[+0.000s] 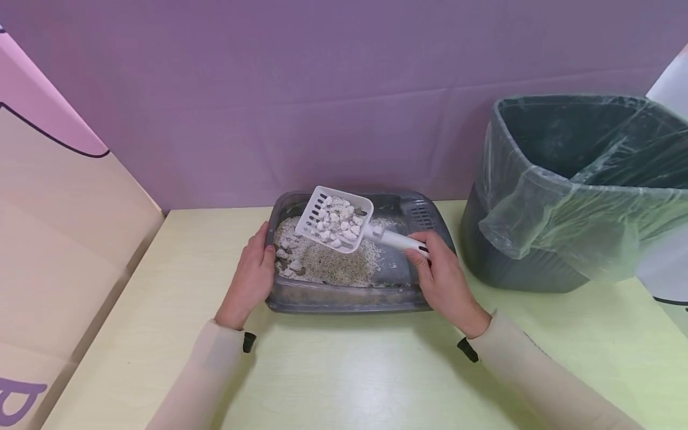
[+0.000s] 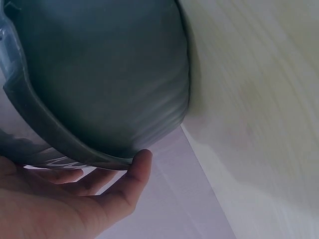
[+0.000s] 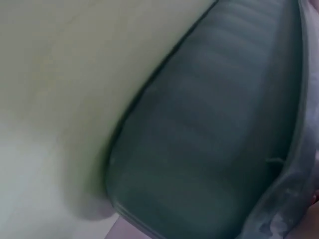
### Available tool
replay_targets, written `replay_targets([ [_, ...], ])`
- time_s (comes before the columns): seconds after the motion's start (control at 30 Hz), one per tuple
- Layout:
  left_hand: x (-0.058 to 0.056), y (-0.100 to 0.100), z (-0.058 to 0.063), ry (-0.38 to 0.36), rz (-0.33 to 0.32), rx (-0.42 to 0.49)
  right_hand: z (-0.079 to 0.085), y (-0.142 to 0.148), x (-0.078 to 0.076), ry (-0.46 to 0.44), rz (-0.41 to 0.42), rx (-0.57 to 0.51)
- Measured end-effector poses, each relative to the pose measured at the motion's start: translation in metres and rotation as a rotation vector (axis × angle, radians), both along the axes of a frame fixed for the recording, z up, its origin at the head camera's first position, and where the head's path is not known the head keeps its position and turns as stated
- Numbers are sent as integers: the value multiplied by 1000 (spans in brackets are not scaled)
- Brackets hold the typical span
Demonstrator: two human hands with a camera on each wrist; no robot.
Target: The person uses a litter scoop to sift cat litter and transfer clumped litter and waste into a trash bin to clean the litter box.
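In the head view a white slotted litter scoop (image 1: 399, 240) is held by its handle in my right hand (image 1: 447, 285). Its basket carries several pale litter clumps (image 1: 340, 221) and hangs over a grey litter box (image 1: 344, 306). Sandy litter (image 1: 344, 267) lies in the box, with more clumps (image 1: 290, 263) at its left end. My left hand (image 1: 251, 275) grips the box's left rim, fingers along the outside. Seen from the left wrist, the fingertips (image 2: 142, 162) bend up against the lip. The right wrist view shows mostly the box's side wall (image 3: 199, 144), the hand itself almost wholly out of frame.
A grey bin (image 1: 516, 272) lined with a clear plastic bag (image 1: 580, 227) stands right of the box on the pale tabletop (image 1: 344, 370). A purple backdrop (image 1: 301, 101) rises behind, and a printed panel (image 1: 64, 239) borders the left side.
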State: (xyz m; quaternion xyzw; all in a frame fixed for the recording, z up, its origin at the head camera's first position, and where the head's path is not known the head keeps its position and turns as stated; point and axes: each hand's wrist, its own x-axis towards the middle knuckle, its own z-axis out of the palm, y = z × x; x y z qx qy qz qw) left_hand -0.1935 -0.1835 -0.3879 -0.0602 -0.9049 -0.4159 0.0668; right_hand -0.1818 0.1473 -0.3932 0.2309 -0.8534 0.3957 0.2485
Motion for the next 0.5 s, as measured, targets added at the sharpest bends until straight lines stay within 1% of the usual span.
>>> replay_targets([
  [0.13,-1,1,1,4,-4,-3,7,2,2,4,-12,3],
  [0.23,-2,1,0,14,-3,-5,19,5,6,-36,-36,40],
  [0.37,-1,1,1,17,-1,-6,47,10,16,-108,-49,94],
  [0.5,0,1,2,4,3,-19,81,14,24,-89,-43,156],
])
